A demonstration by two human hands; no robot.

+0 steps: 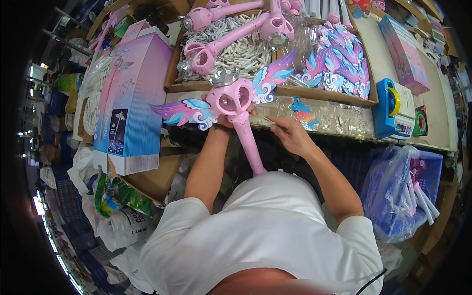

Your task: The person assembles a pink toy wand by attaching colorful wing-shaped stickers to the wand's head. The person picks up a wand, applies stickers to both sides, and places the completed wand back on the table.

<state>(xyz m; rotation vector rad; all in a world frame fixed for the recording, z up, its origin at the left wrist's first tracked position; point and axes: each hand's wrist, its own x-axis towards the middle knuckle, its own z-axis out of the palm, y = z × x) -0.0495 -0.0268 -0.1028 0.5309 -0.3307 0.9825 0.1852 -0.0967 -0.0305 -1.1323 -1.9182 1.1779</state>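
A pink toy wand (247, 142) stands in front of me, its handle end at my white shirt. Its round openwork head bears a silver crown, and a purple-and-blue wing spreads from each side. Behind the head, my left hand (223, 120) is closed around the wand; most of its fingers are hidden. My right hand (292, 135) is just right of the wand's neck, thumb and forefinger pinched together. A thin, pale bit shows at those fingertips, too small to name.
Cardboard trays at the table's back hold small white sticks (236, 51), more pink wands (214, 51) and loose wing pieces (341, 61). Printed boxes (135, 105) stack at left. A blue tape dispenser (386, 110) stands right, above a blue crate (427, 172) of parts.
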